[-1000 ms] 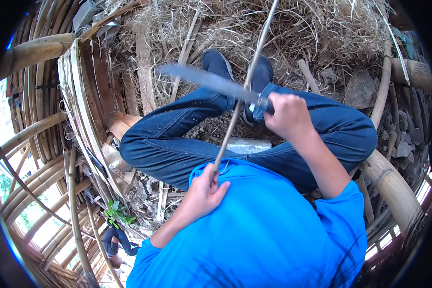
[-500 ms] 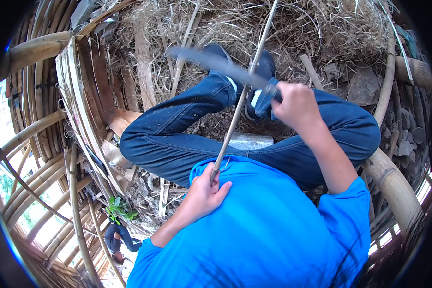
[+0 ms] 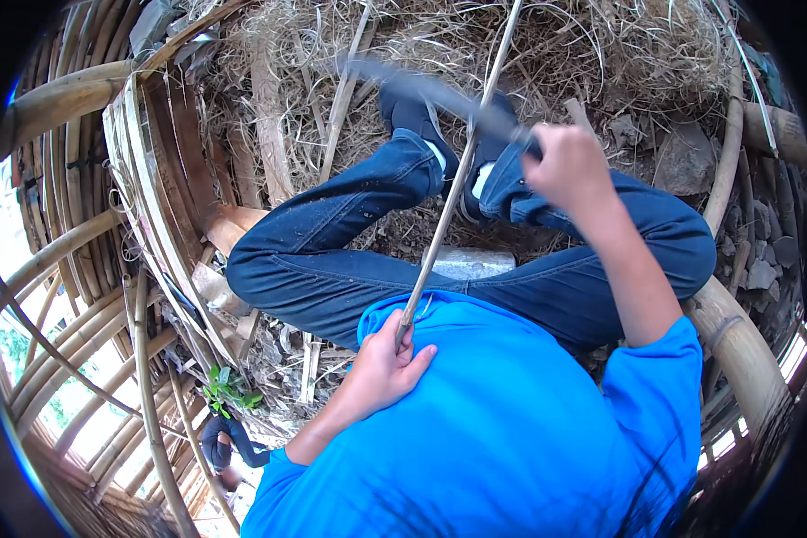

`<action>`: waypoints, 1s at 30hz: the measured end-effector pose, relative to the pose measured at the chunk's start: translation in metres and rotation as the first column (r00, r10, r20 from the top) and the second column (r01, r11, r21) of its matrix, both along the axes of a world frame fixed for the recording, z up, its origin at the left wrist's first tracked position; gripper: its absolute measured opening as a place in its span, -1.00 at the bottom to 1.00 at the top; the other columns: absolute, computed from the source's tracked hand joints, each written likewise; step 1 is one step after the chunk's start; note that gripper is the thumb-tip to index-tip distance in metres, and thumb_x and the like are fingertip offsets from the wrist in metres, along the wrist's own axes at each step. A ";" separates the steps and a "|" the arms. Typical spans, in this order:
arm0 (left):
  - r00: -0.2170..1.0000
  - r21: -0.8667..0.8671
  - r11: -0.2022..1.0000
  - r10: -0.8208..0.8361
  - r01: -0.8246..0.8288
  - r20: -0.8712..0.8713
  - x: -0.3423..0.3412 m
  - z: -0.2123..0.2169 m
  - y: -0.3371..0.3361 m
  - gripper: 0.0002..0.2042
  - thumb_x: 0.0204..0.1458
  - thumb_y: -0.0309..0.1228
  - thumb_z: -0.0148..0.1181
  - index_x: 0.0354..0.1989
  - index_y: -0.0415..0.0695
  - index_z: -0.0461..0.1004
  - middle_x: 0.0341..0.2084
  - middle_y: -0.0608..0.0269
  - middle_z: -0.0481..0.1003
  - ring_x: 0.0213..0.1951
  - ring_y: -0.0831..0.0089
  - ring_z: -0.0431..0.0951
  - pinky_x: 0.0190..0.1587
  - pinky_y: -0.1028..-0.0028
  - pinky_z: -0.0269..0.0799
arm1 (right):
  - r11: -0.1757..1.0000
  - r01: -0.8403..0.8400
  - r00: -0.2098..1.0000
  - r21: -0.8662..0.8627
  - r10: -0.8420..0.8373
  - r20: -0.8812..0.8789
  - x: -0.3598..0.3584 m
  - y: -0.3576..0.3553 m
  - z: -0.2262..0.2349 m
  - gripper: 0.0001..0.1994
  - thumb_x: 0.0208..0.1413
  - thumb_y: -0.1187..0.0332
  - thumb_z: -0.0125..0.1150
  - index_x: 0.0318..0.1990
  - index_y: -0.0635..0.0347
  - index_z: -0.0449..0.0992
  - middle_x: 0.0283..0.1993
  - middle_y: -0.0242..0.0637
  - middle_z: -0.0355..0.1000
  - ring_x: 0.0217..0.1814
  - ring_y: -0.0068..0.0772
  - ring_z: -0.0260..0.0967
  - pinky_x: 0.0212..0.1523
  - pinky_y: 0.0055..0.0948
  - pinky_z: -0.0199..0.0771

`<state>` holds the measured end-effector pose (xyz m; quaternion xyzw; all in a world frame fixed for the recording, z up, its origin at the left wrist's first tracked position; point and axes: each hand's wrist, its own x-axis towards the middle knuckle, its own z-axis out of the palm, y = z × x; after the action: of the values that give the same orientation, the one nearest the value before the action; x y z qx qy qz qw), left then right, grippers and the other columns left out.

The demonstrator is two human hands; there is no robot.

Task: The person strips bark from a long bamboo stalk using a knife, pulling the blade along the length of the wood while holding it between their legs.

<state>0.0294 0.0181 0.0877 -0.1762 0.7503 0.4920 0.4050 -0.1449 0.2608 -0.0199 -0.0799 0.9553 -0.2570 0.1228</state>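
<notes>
Head view, watching from my station. Left hand (image 3: 387, 366) curled round the near end of a long thin stick (image 3: 448, 211), close against the blue shirt (image 3: 484, 403); the thumb lies out to one side, off the stick. From that grip the stick slants up and away between the bent legs in dark jeans (image 3: 332, 269), past the shoes (image 3: 403, 112), and leaves the frame at the top.

Right hand (image 3: 567, 166) closed round the handle of a long-bladed knife (image 3: 426, 88), held over the shin. The blade points leftward across the stick, near the feet. It is blurred, so I cannot tell whether the edge is touching the wood or just clear of it.

Step in hand, as I judge it: working the blade along the stick, likely shaving or smoothing its surface. How much is finished I cannot read from here.

What the next move calls for, in my view: a firm left grip, so the stick does not roll or flex; the edge laid on at a shallow angle; light, even pressure; and the blade kept well off shoes and shins.

Around the work: pale curled shavings (image 3: 637, 54) heaped beyond the feet, a grey block (image 3: 468, 262) between the legs, a thick bamboo pole (image 3: 740, 350) at right.
</notes>
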 end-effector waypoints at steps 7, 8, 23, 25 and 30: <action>0.995 0.074 0.993 0.094 -0.097 0.040 0.001 -0.009 -0.002 -0.70 0.01 -0.57 0.25 -0.17 -0.24 0.24 -0.52 0.51 0.11 -0.54 0.80 0.08 -0.54 0.70 0.01 | 0.996 0.057 0.997 -0.067 -0.060 -0.048 -0.017 -0.003 -0.025 -0.87 -0.10 0.34 0.22 -0.53 0.21 0.51 -0.55 0.03 0.44 -0.42 0.10 0.44 -0.35 -0.05 0.44; 0.996 0.073 0.994 0.084 -0.086 0.035 -0.001 -0.008 -0.001 -0.69 0.01 -0.57 0.25 -0.16 -0.24 0.23 -0.51 0.51 0.11 -0.53 0.80 0.08 -0.54 0.71 0.02 | 0.998 0.051 0.997 -0.035 -0.053 -0.062 -0.018 -0.002 -0.024 -0.83 -0.10 0.29 0.24 -0.53 0.21 0.51 -0.54 0.02 0.45 -0.42 0.09 0.46 -0.33 -0.06 0.47; 1.000 0.051 0.999 0.012 -0.011 -0.025 0.004 -0.006 -0.004 -0.66 0.01 -0.51 0.26 -0.12 -0.24 0.25 -0.59 0.46 0.15 -0.61 0.76 0.13 -0.59 0.64 0.07 | 0.999 0.016 0.997 0.039 -0.013 -0.081 -0.031 0.000 -0.020 -0.78 -0.01 0.23 0.16 -0.51 0.21 0.53 -0.47 0.01 0.50 -0.36 0.07 0.50 -0.24 -0.06 0.51; 0.998 0.093 0.994 0.056 -0.055 -0.018 0.005 -0.007 -0.003 -0.67 0.00 -0.52 0.26 -0.14 -0.23 0.24 -0.59 0.47 0.15 -0.61 0.76 0.13 -0.59 0.64 0.07 | 0.996 0.026 0.997 -0.085 -0.032 -0.063 -0.021 -0.006 -0.028 -0.84 -0.06 0.30 0.19 -0.50 0.21 0.53 -0.48 0.03 0.47 -0.38 0.14 0.46 -0.28 -0.02 0.47; 0.997 0.137 0.988 0.067 -0.070 0.023 0.003 -0.008 -0.011 -0.64 0.00 -0.55 0.26 -0.08 -0.25 0.24 -0.53 0.48 0.14 -0.60 0.78 0.12 -0.58 0.68 0.05 | 0.995 0.096 0.995 -0.027 -0.097 -0.038 -0.045 -0.007 -0.033 -0.80 -0.04 0.25 0.17 -0.46 0.21 0.55 -0.45 0.01 0.50 -0.35 0.11 0.48 -0.21 -0.05 0.50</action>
<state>0.0322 0.0067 0.0798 -0.1780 0.7044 0.5545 0.4059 -0.1902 0.2542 -0.0532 -0.0402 0.9569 -0.2731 0.0903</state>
